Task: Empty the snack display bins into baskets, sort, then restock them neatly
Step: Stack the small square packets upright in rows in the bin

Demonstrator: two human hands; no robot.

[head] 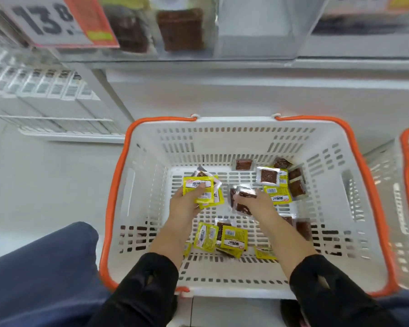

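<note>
Down inside the white basket [246, 135], left hand [187, 204] pinches a stack of yellow packets [202, 191], thumb on top, to keep them together, while right hand [257, 204] curls round brown packets [243, 199], seemingly sorting by kind

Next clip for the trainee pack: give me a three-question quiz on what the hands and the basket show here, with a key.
1. True or false: the left hand holds a stack of yellow packets.
2. What does the right hand grip? A) a price sign B) brown packets C) the basket handle
3. Fill in: both hands are inside the white basket, whose rim is ____.

Key: 1 true; 2 B; 3 orange
</note>
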